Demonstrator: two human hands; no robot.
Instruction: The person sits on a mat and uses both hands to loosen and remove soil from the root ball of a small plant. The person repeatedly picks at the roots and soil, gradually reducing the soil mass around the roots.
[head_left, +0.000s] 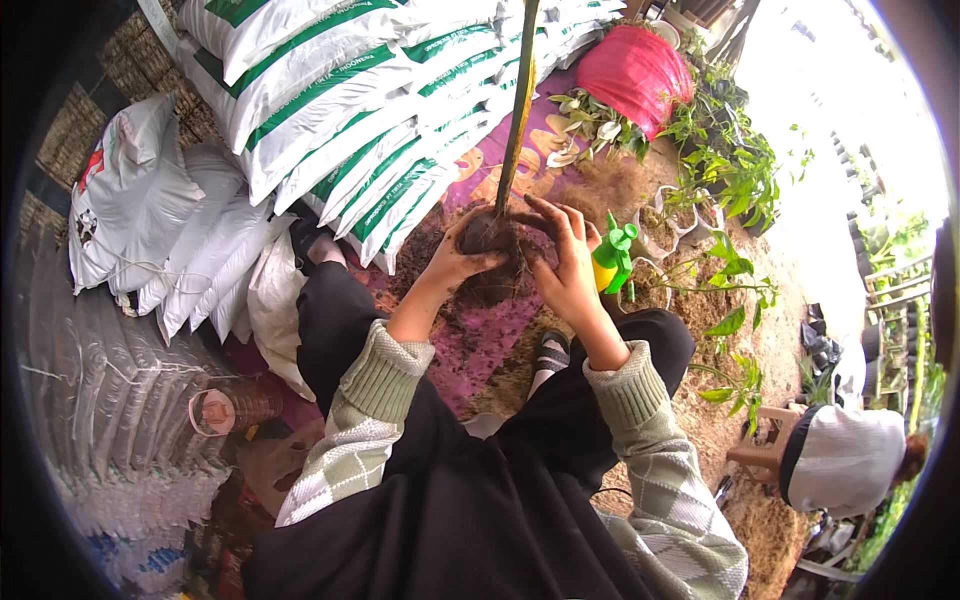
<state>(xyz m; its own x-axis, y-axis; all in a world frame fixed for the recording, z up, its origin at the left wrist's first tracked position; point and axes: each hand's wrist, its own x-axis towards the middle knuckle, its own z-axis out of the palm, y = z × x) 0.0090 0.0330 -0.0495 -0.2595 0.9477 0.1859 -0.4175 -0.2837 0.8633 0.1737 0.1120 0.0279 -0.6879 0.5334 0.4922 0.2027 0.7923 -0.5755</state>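
A dark, soil-covered root ball (486, 234) with fine hanging roots sits between my two hands. From its top rises a long greenish-brown plant stem (519, 112), leaving the view at the upper edge. My left hand (459, 259) cups the left side, its thumb across the front. Around the right side curl the spread fingers of my right hand (561, 251), with soil on the fingertips. Loose dark soil (420, 251) lies behind and below on a purple printed sheet (487, 337). A green and yellow spray bottle (615, 251) stands just right of my right hand.
White and green sacks (330, 97) are stacked ahead on the left, with more white sacks (172, 217) beside them. A red sack (637, 75) and leafy plants (720, 142) stand ahead right. At far right, a person (847, 459) is near a brown plastic stool (765, 446).
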